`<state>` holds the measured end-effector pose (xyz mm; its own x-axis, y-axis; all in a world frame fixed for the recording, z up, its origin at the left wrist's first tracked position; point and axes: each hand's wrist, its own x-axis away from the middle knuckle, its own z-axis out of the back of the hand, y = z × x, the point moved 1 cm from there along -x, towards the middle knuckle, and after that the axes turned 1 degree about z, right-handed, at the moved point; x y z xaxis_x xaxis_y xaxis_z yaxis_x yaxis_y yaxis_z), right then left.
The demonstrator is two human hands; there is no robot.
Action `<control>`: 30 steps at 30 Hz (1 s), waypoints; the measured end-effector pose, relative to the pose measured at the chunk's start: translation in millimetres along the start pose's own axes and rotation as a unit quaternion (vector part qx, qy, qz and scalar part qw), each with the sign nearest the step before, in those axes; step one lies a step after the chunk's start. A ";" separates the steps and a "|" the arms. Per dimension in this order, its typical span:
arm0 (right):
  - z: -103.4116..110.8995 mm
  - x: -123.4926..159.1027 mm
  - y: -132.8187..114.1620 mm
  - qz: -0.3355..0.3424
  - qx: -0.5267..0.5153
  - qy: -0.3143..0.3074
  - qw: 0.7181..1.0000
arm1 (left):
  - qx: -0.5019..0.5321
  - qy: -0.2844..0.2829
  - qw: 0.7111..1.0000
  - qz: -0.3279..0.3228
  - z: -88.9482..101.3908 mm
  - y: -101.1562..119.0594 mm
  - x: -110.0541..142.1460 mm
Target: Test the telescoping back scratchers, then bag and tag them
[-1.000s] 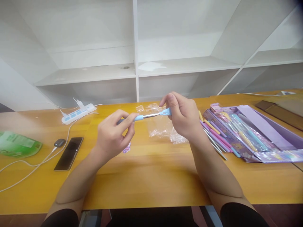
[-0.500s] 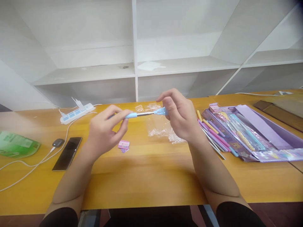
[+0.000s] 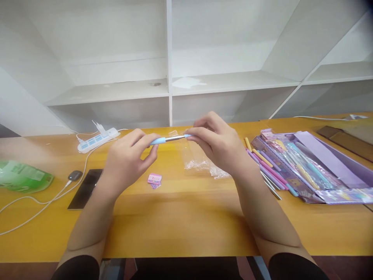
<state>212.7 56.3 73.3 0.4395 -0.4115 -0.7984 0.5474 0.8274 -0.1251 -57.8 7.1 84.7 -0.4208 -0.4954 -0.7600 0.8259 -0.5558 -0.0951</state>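
Above the yellow wooden table (image 3: pixel 180 217), both my hands hold one thin tool with a light blue handle and a silver metal shaft (image 3: pixel 169 139). My left hand (image 3: pixel 128 159) pinches the blue handle end between thumb and fingers. My right hand (image 3: pixel 218 142) is closed on the other end, where a small light blue cap shows at its fingertips. Just behind and below my right hand lie crumpled clear plastic wrappers (image 3: pixel 201 163). A small pink sticker (image 3: pixel 154 179) rests on the table under my left hand.
A purple case (image 3: pixel 320 167) with several pastel sticks lies open at the right, more sticks (image 3: pixel 268 171) beside it. At the left are a dark phone (image 3: pixel 86 188), a white power strip (image 3: pixel 97 140) with cables, and a green packet (image 3: pixel 23 177). White shelves stand behind.
My right hand has slid left along the tool, so the blue cap now sits closer to the handle and less silver shaft shows. My left hand has moved slightly left.
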 end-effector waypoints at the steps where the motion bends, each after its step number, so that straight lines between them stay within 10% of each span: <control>1: -2.4 0.3 0.1 0.004 0.000 0.000 1.000 | -0.023 0.005 1.000 -0.015 -3.1 0.2 0.4; 30: -12.1 -1.4 -0.9 0.066 0.033 0.085 0.994 | -0.076 0.108 0.988 -0.078 -13.0 -5.6 -1.4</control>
<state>203.0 60.8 67.4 0.3864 -0.2258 -0.8943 0.5411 0.8407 0.0216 -57.0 19.6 77.8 -0.4705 -0.2490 -0.8466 0.8114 -0.4993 -0.3040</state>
